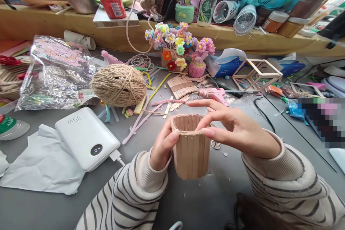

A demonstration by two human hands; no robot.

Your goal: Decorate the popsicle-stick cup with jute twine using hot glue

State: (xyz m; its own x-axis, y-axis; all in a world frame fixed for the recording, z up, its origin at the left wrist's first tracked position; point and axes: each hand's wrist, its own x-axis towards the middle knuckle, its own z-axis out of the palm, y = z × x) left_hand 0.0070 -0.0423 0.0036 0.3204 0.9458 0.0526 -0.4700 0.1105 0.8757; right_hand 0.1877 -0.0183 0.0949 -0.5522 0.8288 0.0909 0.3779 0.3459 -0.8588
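A round cup made of upright wooden craft sticks (192,156) stands in front of me, with twine (188,133) running round its rim. My left hand (164,143) is wrapped about the cup's left side, its thumb on the rim. At the right of the rim, my right hand (231,125) pinches the twined edge between thumb and a finger that reaches inside, while another finger stretches out above. Behind the cup lies a big ball of twine (120,85), and a thin strand trails from it toward the cup. A pink glue gun (214,95) rests beyond my right hand.
To the left are a white power bank (87,138) with a cable and a crumpled tissue (43,165). Bundled craft sticks (182,88), pipe-cleaner flowers (175,39) and a stick frame (257,73) stand farther back. A black cord (258,109) curves at the right.
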